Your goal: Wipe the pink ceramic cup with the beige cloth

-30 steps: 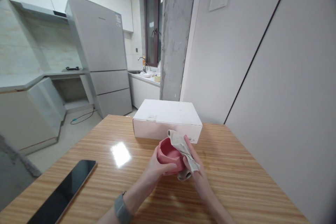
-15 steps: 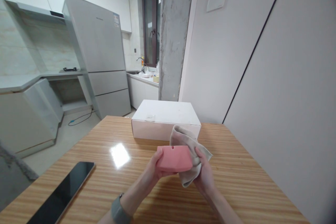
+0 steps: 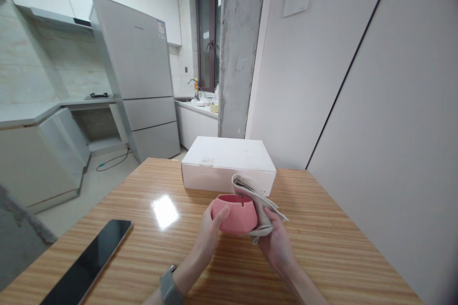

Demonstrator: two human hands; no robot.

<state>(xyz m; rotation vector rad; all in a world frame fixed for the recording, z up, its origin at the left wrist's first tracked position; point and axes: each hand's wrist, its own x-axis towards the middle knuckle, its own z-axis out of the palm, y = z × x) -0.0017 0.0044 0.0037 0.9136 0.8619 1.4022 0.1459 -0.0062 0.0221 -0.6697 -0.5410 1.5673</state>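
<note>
A pink faceted ashtray [image 3: 238, 217] with notches in its rim is held above the table, its opening partly visible. My left hand [image 3: 211, 231] is closed around its left side, thumb on the front wall. In my right hand [image 3: 277, 240] is a folded grey-beige cloth [image 3: 263, 212], pressed against the ashtray's right side. Part of the cloth rises behind the ashtray. The fingers behind the ashtray and under the cloth are hidden.
A closed white box [image 3: 229, 155] stands at the back of the wood-grain table [image 3: 343, 248], just beyond my hands. On the left lies a black phone [image 3: 89, 262]. A pale wall [image 3: 386, 143] runs along the right. The fridge [image 3: 139, 66] stands beyond the table.
My left hand has turned the ashtray, so its opening now shows and the thumb lies across its front. The cloth has shifted along its right side. The view has moved slightly.
</note>
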